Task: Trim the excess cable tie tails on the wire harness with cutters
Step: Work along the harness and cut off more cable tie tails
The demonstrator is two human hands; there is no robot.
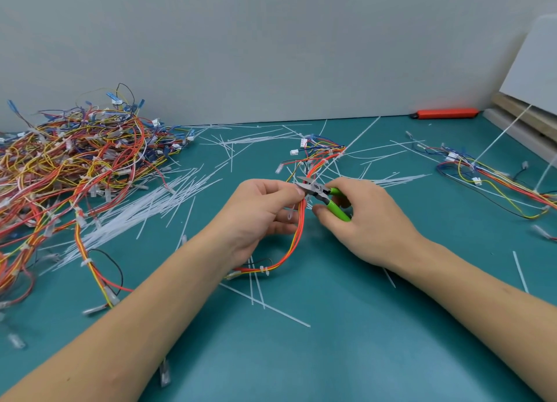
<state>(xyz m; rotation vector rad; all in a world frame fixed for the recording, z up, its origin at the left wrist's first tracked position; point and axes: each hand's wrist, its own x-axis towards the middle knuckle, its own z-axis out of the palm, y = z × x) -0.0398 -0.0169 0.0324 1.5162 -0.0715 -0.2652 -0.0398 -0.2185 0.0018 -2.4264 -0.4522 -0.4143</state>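
Wire harness (297,220): held up just above the green mat (331,356) at centre, a red, orange and yellow bundle that loops down and to the left from the hands to a tied stretch lying near the left wrist.
Left hand (259,217): curled round the harness, with thumb and forefinger pinched on the bundle right beside the cutter blades.
Right hand (367,220): wrapped round the green handles of the cutters (319,190); the handles are kept apart, so the blades are judged not yet closed.
Cutter blades: pointed left at the top of the bundle, where a cable tie is being addressed (the tail itself is too blurred to be made out).
Done so far: many loose white tie tails (144,202) are scattered over the mat, thickest left of centre, which is read as the leavings of a good many cuts.
Tie on the near loop (265,270): seen with no long tail, so it is judged already trimmed.
Far end of the held harness (319,151): laid on the mat beyond the hands, with long white strands crossing it; whether these are attached or loose cannot be told.
Left heap (78,160): a large tangle of harnesses at far left; whether it is finished or waiting cannot be told.
Right harness (488,178): laid well apart at the right, with long white tails standing out from it, so it is judged still to be trimmed.
Overall: the work is taken to be mid-run, with one cut in hand and more left.
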